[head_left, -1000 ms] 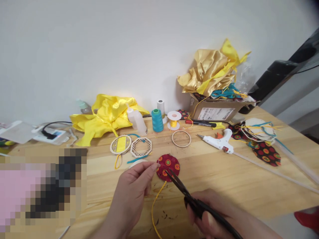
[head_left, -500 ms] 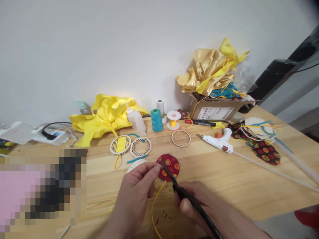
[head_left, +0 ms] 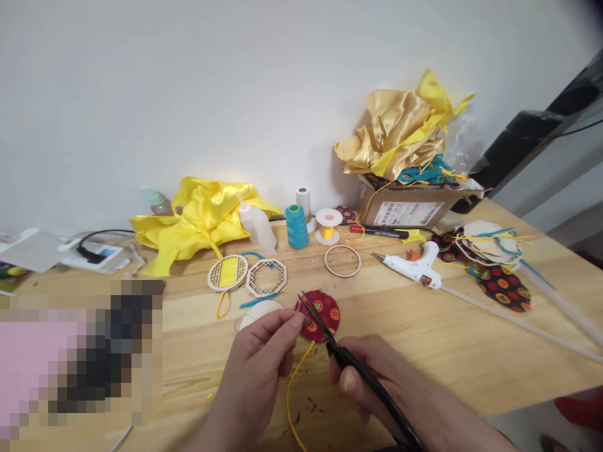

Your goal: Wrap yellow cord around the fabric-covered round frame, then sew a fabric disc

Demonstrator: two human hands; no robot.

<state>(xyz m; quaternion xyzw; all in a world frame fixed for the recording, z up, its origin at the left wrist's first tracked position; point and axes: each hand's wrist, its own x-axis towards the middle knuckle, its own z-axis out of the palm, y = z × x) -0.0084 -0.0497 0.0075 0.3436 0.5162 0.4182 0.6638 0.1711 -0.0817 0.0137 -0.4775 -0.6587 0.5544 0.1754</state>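
Observation:
A round disc of red patterned fabric (head_left: 331, 300) hangs in front of me, with a yellow cord (head_left: 293, 384) running down from its lower edge. Thumb and fingertips of my left hand (head_left: 264, 345) pinch the disc at its left edge; the exact grip is partly hidden. My right hand (head_left: 365, 376) is wrapped around the black handles of a pair of scissors (head_left: 362, 375). Their blades lie across the face of the disc, slightly parted, with the tips close to my left fingertips. Small dark scraps (head_left: 311, 405) lie below on the wooden table.
Behind my hands are wooden frames (head_left: 266, 279), a wooden ring (head_left: 342, 261), a teal thread cone (head_left: 296, 227) and a yellow thread spool (head_left: 328, 227). A white glue gun (head_left: 412, 267) lies right, before a cardboard box (head_left: 400, 207) of fabric. Yellow satin (head_left: 198, 220) is heaped left.
The scissor blades have parted a little, one tip now standing clear above the other. Both hands and the fabric disc stay nearly where they were.

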